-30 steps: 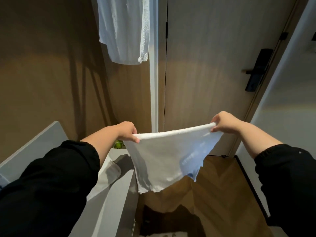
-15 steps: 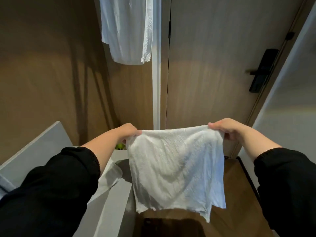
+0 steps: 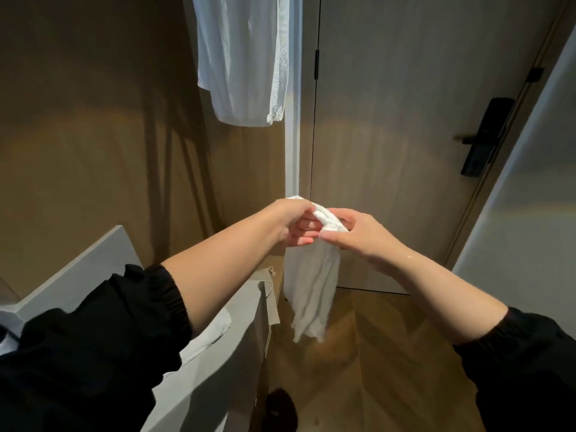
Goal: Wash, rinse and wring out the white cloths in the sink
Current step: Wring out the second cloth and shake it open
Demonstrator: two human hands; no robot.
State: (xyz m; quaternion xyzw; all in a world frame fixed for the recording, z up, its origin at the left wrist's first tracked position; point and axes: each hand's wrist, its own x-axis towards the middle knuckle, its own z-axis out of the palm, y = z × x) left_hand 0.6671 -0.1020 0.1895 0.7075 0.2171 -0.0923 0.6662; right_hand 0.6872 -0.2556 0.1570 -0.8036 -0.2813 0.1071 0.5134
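The left grip (image 3: 293,224) and right grip (image 3: 358,236) meet in front of a wooden door (image 3: 389,120), both pinching the bunched top of a white cloth (image 3: 314,291) that hangs above the wooden floor (image 3: 374,369). A second cloth (image 3: 212,335) lies on the grey tabletop (image 3: 218,385) at left. A white garment (image 3: 240,67) hangs overhead.

Cloth (image 3: 313,285) top hidden inside hands (image 3: 293,224)
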